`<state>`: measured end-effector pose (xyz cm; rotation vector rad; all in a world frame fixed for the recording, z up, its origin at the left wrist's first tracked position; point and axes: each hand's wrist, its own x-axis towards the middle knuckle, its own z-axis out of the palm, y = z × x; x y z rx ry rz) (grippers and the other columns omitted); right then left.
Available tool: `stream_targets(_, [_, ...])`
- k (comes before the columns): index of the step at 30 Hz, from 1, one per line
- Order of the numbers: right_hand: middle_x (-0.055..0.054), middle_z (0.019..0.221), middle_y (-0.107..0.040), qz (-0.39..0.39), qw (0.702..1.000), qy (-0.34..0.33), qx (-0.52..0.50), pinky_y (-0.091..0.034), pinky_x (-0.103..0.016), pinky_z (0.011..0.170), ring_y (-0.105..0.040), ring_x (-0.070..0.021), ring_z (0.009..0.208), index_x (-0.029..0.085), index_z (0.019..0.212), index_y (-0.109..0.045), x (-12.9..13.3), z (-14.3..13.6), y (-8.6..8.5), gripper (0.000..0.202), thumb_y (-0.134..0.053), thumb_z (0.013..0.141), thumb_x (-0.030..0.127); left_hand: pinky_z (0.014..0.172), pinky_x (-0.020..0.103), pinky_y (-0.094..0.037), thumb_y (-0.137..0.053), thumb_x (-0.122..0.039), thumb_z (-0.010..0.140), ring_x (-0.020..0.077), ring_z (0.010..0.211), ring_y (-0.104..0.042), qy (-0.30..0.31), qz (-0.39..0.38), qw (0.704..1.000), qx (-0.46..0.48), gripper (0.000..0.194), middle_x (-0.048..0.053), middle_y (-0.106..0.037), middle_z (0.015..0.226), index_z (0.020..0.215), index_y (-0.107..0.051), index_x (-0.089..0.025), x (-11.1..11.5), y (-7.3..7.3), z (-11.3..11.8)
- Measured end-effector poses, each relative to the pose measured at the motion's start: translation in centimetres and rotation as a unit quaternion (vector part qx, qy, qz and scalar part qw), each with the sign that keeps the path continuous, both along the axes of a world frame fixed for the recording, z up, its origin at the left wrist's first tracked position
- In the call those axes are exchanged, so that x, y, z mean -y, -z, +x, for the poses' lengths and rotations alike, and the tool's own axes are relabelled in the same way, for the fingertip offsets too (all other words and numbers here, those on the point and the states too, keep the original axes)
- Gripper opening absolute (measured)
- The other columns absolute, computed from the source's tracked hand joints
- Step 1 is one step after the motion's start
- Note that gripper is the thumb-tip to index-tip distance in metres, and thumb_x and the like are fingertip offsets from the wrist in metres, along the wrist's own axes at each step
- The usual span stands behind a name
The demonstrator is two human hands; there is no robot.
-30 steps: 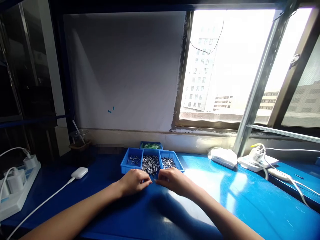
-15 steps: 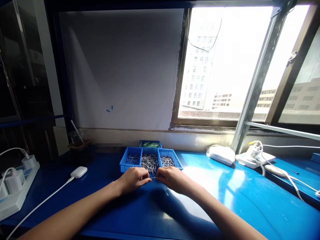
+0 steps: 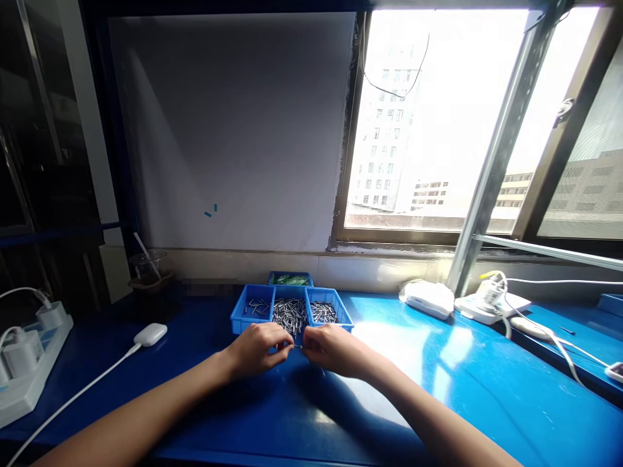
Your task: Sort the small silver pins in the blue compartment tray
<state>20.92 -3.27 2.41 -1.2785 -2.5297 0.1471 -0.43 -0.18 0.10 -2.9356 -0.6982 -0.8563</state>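
A thin metal pin (image 3: 298, 346) bridges the small gap between my two hands, just in front of the blue bins. My left hand (image 3: 260, 349) is closed, pinching one end between thumb and fingers. The fingers of my right hand (image 3: 327, 349) are curled round the other end, hiding most of it. Dark metal pins (image 3: 291, 315) fill the middle bin. More short metal pieces (image 3: 324, 312) lie in the right bin (image 3: 344, 311), and a few scattered pins (image 3: 256, 307) in the left bin (image 3: 238, 318).
Behind the bins sits a smaller blue tray (image 3: 272, 279) holding green packets. On the left are a white earphone case (image 3: 150, 335) with a cable, a power strip (image 3: 36, 376) and a drink cup (image 3: 148, 266). A white device (image 3: 428, 298) and plugs stand right, beside a metal post (image 3: 479, 194).
My hands have come slightly closer together, and less of the pin shows between them. The whole view has shifted a little. The bins look the same.
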Motion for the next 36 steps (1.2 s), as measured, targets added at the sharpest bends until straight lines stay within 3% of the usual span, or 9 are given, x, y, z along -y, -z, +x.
stream_targets(4, [-0.002, 0.072, -0.067, 0.012, 0.999, -0.009, -0.048, -0.039, -0.022, 0.057, -0.059, -0.0135, 0.064, 0.017, 0.084, -0.064, 0.0, 0.2, -0.6, 0.014, -0.050, 0.087, 0.020, 0.063, 0.023, -0.043, -0.050, -0.022, 0.091, 0.0149, 0.066, -0.059, -0.055, -0.035, 0.998, -0.020, 0.017, 0.002, -0.063, 0.072, 0.081, -0.064, -0.016, -0.2, 0.1, 0.0])
stream_targets(10, [-0.002, 0.075, -0.067, 0.033, 0.996, -0.053, -0.064, -0.040, -0.022, 0.060, -0.058, -0.0128, 0.066, 0.018, 0.088, -0.063, 0.4, -0.1, -0.6, 0.015, -0.049, 0.089, 0.020, 0.065, 0.024, -0.043, -0.043, -0.020, 0.093, 0.0175, 0.074, -0.062, -0.049, -0.050, 0.994, -0.089, 0.020, 0.004, -0.066, 0.081, 0.085, -0.060, -0.017, 0.0, 1.0, 0.4])
stream_targets(17, [-0.002, 0.079, -0.068, 0.044, 0.998, -0.035, -0.042, -0.041, -0.024, 0.064, -0.061, -0.0156, 0.071, 0.019, 0.107, -0.060, 0.4, -0.1, -0.6, 0.021, -0.048, 0.091, 0.024, 0.063, 0.024, -0.042, -0.039, -0.015, 0.092, 0.0177, 0.072, -0.063, -0.051, -0.053, 0.992, -0.101, 0.016, 0.004, -0.066, 0.083, 0.091, -0.055, -0.017, -0.1, 0.9, 0.1])
stream_targets(22, [-0.004, 0.082, -0.068, 0.058, 0.997, -0.044, -0.016, -0.040, -0.024, 0.063, -0.061, -0.0155, 0.070, 0.018, 0.094, -0.062, 0.2, -0.1, -0.4, 0.020, -0.042, 0.095, 0.024, 0.061, 0.024, -0.041, -0.039, -0.016, 0.092, 0.0181, 0.071, -0.063, -0.053, -0.042, 0.992, -0.107, 0.016, 0.004, -0.066, 0.081, 0.092, -0.056, -0.017, 0.0, 0.7, 0.2])
stream_targets(28, [-0.003, 0.073, -0.067, 0.065, 0.998, -0.005, 0.011, -0.037, -0.024, 0.058, -0.060, -0.0155, 0.065, 0.019, 0.083, -0.061, 0.0, -0.1, -0.4, 0.022, -0.046, 0.094, 0.030, 0.063, 0.023, -0.042, -0.044, -0.025, 0.094, 0.0169, 0.070, -0.062, -0.059, -0.044, 0.993, -0.088, 0.018, 0.003, -0.065, 0.078, 0.089, -0.060, -0.017, 0.0, 0.4, 0.2])
stream_targets(36, [-0.002, 0.076, -0.068, 0.057, 0.998, -0.004, -0.006, -0.038, -0.024, 0.058, -0.061, -0.0154, 0.067, 0.020, 0.094, -0.062, 0.3, 0.0, -0.7, 0.015, -0.049, 0.092, 0.028, 0.065, 0.023, -0.044, -0.041, -0.016, 0.093, 0.0171, 0.073, -0.063, -0.050, -0.056, 0.993, -0.089, 0.018, 0.003, -0.067, 0.082, 0.089, -0.059, -0.018, -0.3, 0.8, 0.0])
